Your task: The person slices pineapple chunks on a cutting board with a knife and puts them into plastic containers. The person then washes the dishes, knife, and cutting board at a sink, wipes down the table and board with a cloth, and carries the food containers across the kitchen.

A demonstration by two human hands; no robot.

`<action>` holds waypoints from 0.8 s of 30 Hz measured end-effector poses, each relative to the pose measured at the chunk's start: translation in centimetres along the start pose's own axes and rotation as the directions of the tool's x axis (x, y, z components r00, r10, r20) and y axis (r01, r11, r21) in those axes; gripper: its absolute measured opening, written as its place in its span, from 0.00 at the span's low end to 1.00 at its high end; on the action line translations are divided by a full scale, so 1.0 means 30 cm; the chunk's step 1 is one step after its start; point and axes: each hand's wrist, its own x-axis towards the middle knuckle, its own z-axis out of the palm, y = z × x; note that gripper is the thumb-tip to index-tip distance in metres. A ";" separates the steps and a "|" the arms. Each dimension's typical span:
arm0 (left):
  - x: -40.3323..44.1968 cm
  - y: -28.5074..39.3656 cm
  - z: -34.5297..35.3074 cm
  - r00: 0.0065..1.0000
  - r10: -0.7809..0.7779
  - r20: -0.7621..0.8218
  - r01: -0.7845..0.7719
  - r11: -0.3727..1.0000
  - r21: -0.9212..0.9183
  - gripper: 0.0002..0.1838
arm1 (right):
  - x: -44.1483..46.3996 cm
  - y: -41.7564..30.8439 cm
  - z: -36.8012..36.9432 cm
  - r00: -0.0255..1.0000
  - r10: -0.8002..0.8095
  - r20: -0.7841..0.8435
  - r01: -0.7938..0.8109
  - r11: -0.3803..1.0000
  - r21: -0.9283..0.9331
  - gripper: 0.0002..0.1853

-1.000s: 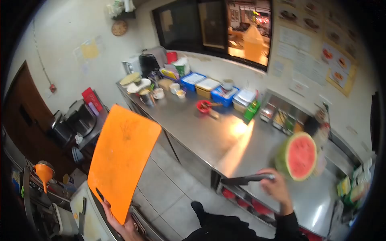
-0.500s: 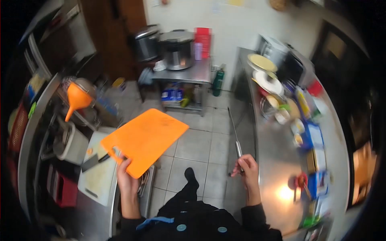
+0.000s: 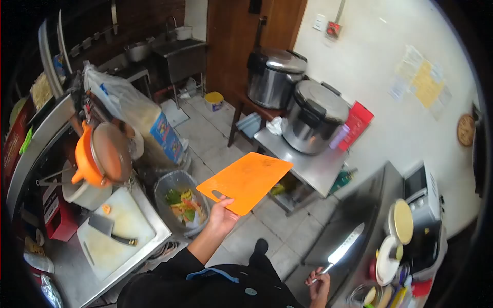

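Observation:
My left hand [image 3: 224,217] grips an orange cutting board [image 3: 247,180] by the edge with the handle slot, and the board extends forward over the floor. Low at the right, my right hand [image 3: 318,282] is closed round the handle of a knife [image 3: 347,245], its long bright blade pointing up and away. Beyond the board stand two large steel cookers [image 3: 317,115]. To the left, a cleaver [image 3: 109,229] lies on a white cutting board [image 3: 117,233] on a steel counter.
A lined bin with food scraps [image 3: 181,205] stands beside the left counter [image 3: 149,245]. Behind it is a large plastic bag [image 3: 138,115]. Orange funnel [image 3: 87,159] and strainer hang at left. Plates [image 3: 400,222] and a microwave [image 3: 422,192] line the right counter. Grey floor tiles [image 3: 272,218] lie between.
The view has swung left, away from the watermelon and window, towards the cookers and bin. Both hands keep their holds; the orange board now lies flatter and the knife is lower at the right.

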 end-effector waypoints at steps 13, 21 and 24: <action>0.621 0.402 0.332 0.818 0.506 -0.274 -0.535 0.844 -0.040 0.26 | 1.593 -0.061 0.886 0.829 0.486 0.276 0.043 0.436 -0.899 0.11; 1.064 0.888 0.388 0.640 0.724 -0.258 -0.742 0.670 0.041 0.23 | 2.140 0.235 1.580 0.667 0.580 0.467 0.220 0.445 -0.868 0.12; 1.313 1.105 0.385 0.563 0.784 -0.263 -0.794 0.601 0.092 0.23 | 2.228 0.278 1.841 0.688 0.550 0.473 0.237 0.447 -0.863 0.12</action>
